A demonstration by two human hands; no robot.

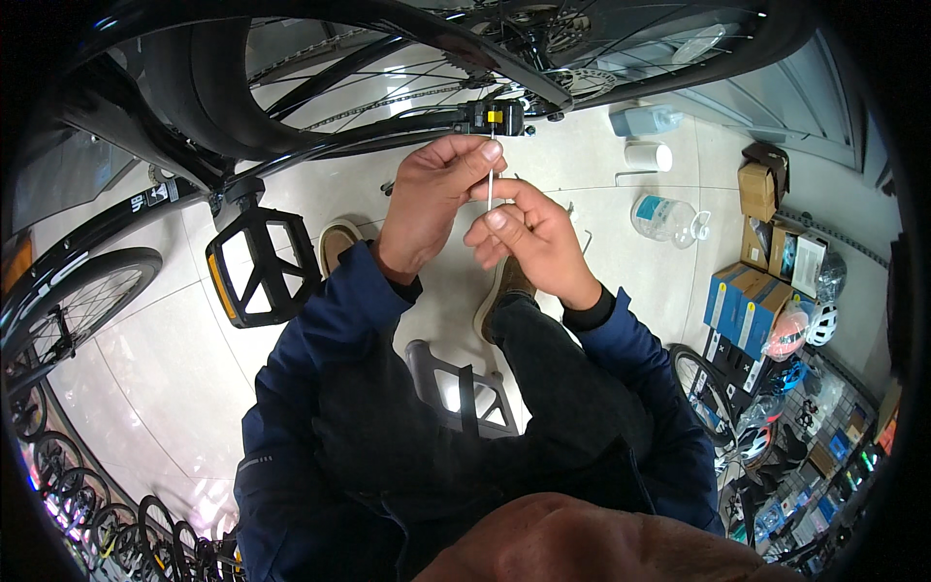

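"Silver, one: rod point(491, 181), thin, straight, near upright in view. Where?"

"Just above the clock's centre, toward 12, between the two hands."

"Holders?"

"Left hand point(433, 194), 11 o'clock: thumb and finger pinched on the rod's upper part. Right hand point(536, 236), 1 o'clock: thumb and fingertips closed on its lower part."

"Upper end?"

"At a yellow piece point(495, 116) on a black block point(514, 118), 12 o'clock. Whether rod and piece touch, cannot tell."

"Behind these?"

"Bike point(529, 75), black, one, across 10 to 1 o'clock. Pedal point(257, 272), black with orange reflector, 9 o'clock."

"Floor, right?"

"Bottle point(659, 219), clear, blue label, lying between 2 and 3. Roll point(648, 156), white, at 2. Boxes point(745, 306), blue and brown, at 3, well apart from the hands."
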